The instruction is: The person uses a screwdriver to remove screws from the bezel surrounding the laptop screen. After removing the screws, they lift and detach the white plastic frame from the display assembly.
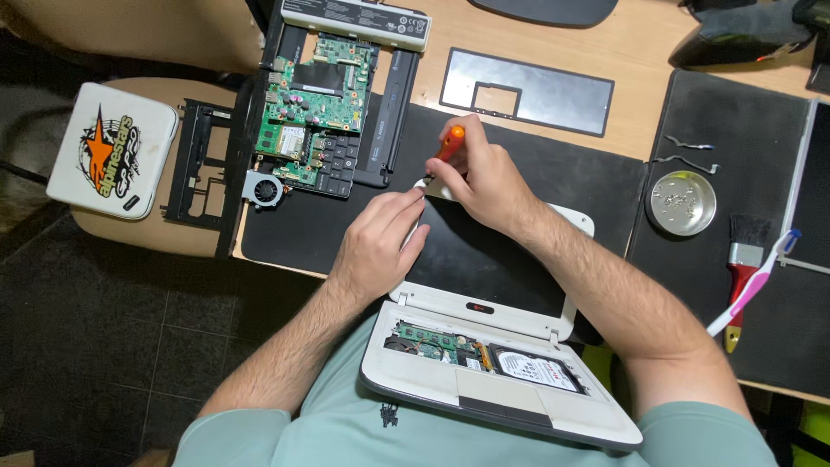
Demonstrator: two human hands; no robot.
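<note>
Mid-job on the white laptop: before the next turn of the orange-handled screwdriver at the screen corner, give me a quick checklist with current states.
1. Right hand grips the orange-handled screwdriver: ok.
2. Left hand steadies the white laptop near the screen's corner: ok.
3. Screwdriver tip seated in a screw: cannot tell, the hands hide it.
4. Round metal dish for screws within reach on the black mat: ok, small parts already lie in it.
5. Laptop base fully supported: not ok, it overhangs the desk edge onto the lap.
6. Open base with memory and hard drive exposed, clear of tools: ok.
</note>
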